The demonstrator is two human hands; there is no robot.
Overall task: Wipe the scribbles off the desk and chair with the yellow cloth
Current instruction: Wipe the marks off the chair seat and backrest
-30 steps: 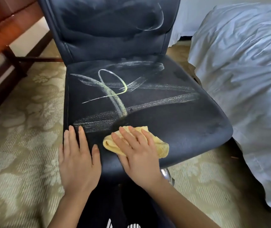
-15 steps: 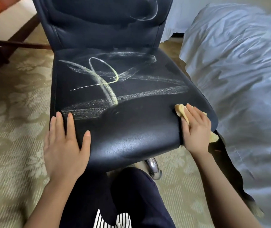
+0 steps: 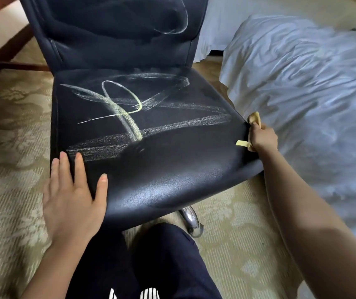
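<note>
The dark chair (image 3: pixel 172 180) fills the middle of the view. White and yellowish chalk scribbles (image 3: pixel 129 113) cross the back half of its seat, and one curved line (image 3: pixel 181 24) marks the backrest. The seat's front strip looks wiped and shiny. My left hand (image 3: pixel 71 197) lies flat with straight fingers on the seat's front left corner. My right hand (image 3: pixel 262 137) grips the yellow cloth (image 3: pixel 256 119) at the seat's right edge; bits of cloth stick out above and below the fist.
A white rumpled duvet (image 3: pixel 313 104) lies close against the chair's right side. Patterned beige carpet (image 3: pixel 11 147) surrounds the chair. A dark wooden desk frame (image 3: pixel 6 59) stands at the far left. A chrome chair leg (image 3: pixel 190 221) shows under the seat, by my dark-trousered knees (image 3: pixel 162 266).
My right hand swept the cloth from the seat's front middle rightward to the right edge, and now bunches it in a fist. The left hand stayed on the front left corner.
</note>
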